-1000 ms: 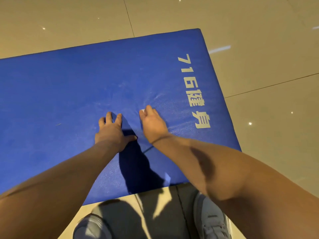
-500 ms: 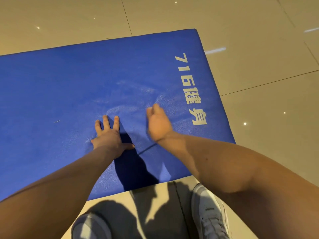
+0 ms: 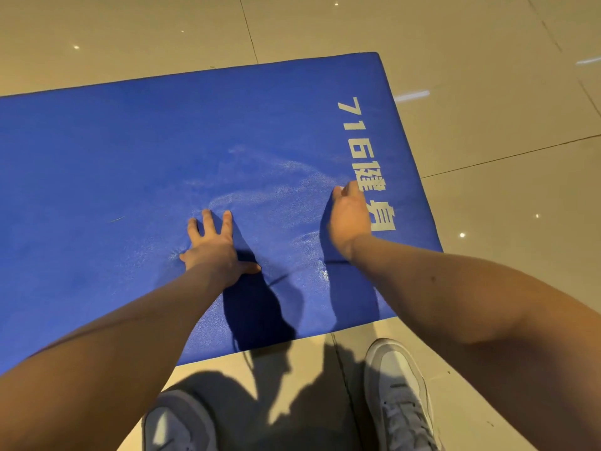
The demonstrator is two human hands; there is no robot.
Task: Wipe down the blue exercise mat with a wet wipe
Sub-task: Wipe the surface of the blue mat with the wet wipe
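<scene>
- Blue exercise mat (image 3: 130, 157) flat on a beige tiled floor (image 3: 487, 43), reaching from the left border of view to a rounded corner at far right.
- White lettering (image 3: 357, 141), "716" followed by printed characters, set sideways along the mat's right end.
- Left hand (image 3: 213, 245) pressed palm-down on the mat, fingers straight and spread, thumb stuck out to the right; surface slightly dimpled by the heel of the hand.
- Right hand (image 3: 349, 216) well apart from the left, a little farther forward, resting on the mat and overlapping the lower characters.
- Seen almost edge-on, with fingertips bent downward at the front.
- Grip not readable from this angle: possibly the wet wipe tucked beneath the palm, but hidden.
- Pale shiny streaks (image 3: 260, 190) curving across the mat between the hands and beyond them.
- Dark shadows of both forearms on the mat below the hands, spilling onto the floor.
- Left grey shoe (image 3: 175, 424) and right grey shoe (image 3: 400, 402) on the tiles at the bottom, toes toward the mat, just short of its near edge.
- Small bright reflections dotted over the glossy tiles.
</scene>
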